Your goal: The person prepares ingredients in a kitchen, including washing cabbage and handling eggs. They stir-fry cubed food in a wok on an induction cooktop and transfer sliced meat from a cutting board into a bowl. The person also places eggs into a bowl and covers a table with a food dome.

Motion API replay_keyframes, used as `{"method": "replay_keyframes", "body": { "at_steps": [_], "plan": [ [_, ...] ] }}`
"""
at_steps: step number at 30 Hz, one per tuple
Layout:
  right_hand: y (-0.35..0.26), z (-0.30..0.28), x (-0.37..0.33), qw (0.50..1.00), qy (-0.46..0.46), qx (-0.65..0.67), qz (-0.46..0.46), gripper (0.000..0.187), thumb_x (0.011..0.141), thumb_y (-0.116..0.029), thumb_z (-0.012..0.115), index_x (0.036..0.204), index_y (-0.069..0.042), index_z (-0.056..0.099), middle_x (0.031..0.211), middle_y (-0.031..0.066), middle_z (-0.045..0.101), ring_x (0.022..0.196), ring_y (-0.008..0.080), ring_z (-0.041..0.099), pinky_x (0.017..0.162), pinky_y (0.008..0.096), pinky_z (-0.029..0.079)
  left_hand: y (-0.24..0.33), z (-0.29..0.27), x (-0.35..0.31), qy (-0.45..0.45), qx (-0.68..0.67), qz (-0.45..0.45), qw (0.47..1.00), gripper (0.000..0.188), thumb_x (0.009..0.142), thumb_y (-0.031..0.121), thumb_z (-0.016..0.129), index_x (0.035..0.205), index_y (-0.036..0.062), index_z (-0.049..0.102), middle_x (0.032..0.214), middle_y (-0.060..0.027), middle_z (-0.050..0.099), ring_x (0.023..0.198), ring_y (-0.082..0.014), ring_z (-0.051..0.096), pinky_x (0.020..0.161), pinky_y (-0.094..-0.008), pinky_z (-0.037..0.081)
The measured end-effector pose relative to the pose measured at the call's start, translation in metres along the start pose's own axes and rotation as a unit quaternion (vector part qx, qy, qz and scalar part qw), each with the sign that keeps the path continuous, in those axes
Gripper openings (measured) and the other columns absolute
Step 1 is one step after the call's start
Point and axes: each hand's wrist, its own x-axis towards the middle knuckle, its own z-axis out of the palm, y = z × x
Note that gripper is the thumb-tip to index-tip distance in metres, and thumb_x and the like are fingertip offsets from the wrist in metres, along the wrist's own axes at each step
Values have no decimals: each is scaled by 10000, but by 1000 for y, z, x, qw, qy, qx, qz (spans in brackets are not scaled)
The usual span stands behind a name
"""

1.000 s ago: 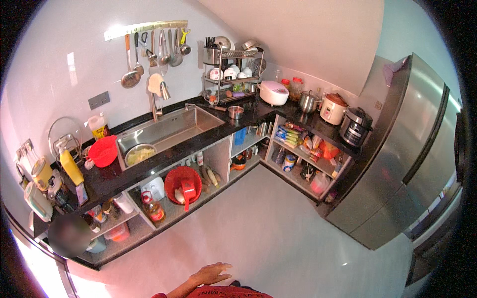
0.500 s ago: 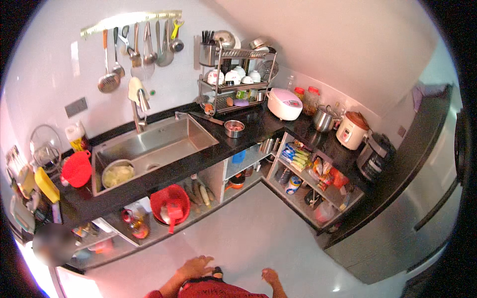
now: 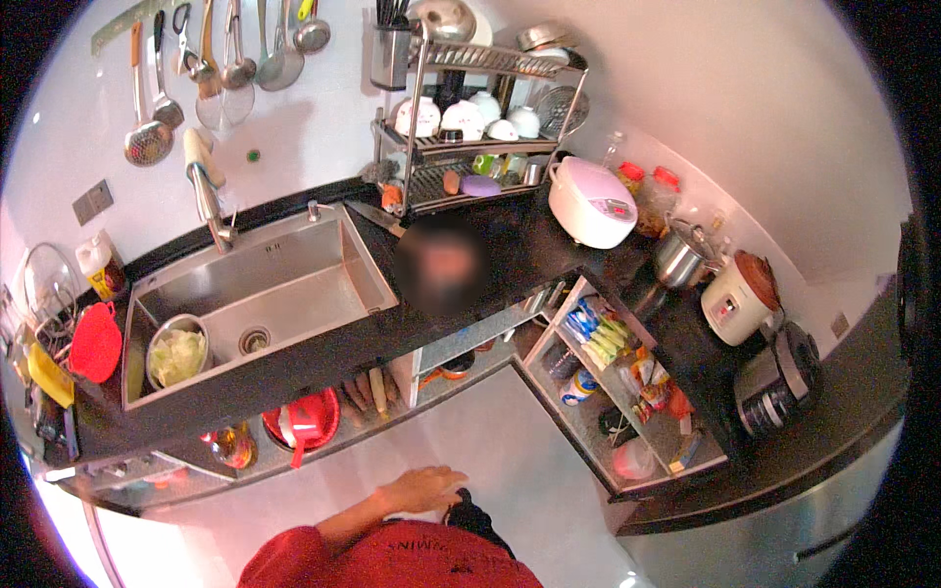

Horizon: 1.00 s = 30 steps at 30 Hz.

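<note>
Fingers of left hand [image 3: 423, 488] loosely spread, empty, above floor; colourful packets [image 3: 600, 331] on corner shelf.

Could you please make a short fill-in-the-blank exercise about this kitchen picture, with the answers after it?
1. The metal bowl with cut cabbage sits inside the ____.
2. The ladles and spoons hang on the ____ above the tap.
3. The white rice cooker stands to the ____ of the dish rack.
4. The one hand in view, near the lower edge, holds ____.

Missing words: sink; wall; right; nothing
</note>
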Motion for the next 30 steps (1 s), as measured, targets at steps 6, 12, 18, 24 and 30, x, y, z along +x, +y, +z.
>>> {"method": "replay_keyframes", "body": {
  "at_steps": [6,12,18,24,30],
  "plan": [
    [89,-146,169,983,96,-140,-65,248,735,-268,525,775,-73,674,818,122,653,795,282,620,666,408,485,-16,-50,79,134,-1,-50,990,430,878,340,515,1239,110,479,1167,-161,538,1051,-329,532,882,-400,450],
    [-29,-503,270,912,377,73,-147,126,765,-138,523,826,-43,578,766,135,600,730,301,587,660,410,473,-43,-89,110,258,-105,-97,956,414,834,236,609,1211,96,509,1053,-150,579,900,-256,601,767,-359,494],
    [-170,-624,244,808,258,365,-384,162,786,-93,555,944,-80,589,871,133,614,803,294,595,728,361,474,-104,-141,149,462,-199,-176,846,483,798,107,630,1234,37,434,1041,-155,552,812,-229,612,709,-326,504],
    [-167,-668,231,865,80,329,-371,175,842,-117,555,999,-52,598,874,69,630,775,168,592,719,299,475,-164,-168,206,555,-326,-177,745,603,812,109,630,1323,63,314,1126,-123,478,848,-177,576,682,-287,494],
    [-179,-754,229,789,116,474,-374,149,863,-101,542,971,-1,567,775,74,619,686,131,587,630,269,481,-152,-199,223,546,-486,-212,648,656,847,142,594,1375,66,212,1146,-169,454,856,-213,589,609,-293,527]
  ]
}}
